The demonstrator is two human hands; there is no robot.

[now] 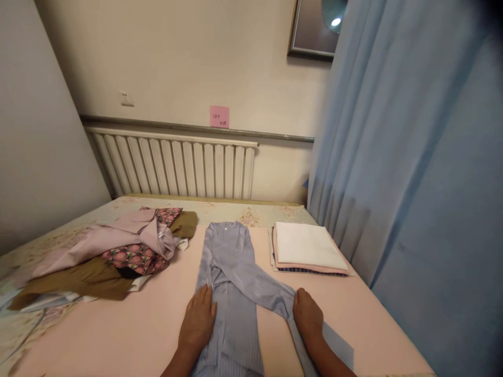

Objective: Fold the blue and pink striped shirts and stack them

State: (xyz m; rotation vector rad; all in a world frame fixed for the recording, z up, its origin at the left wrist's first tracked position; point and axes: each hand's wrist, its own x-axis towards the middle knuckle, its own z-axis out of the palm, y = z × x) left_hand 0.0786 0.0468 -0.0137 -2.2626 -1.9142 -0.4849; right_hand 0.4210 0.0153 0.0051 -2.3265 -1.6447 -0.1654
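A blue-grey striped shirt (238, 319) lies on the pink sheet in front of me, its collar at the far end. One sleeve (257, 283) slants across the body and out to the right. My left hand (198, 317) rests flat along the shirt's left edge, fingers stretched out. On the right, my right hand (308, 314) is closed around the sleeve, which bends there and runs back toward me. The cuff end spreads out partly hidden behind my right forearm.
A neat stack of folded cloths (310, 246), white on top, sits at the back right. Crumpled clothes (129, 230) in pink, floral and olive lie at the left. A radiator (176, 165) stands along the wall, and a blue curtain (393, 131) hangs at the right.
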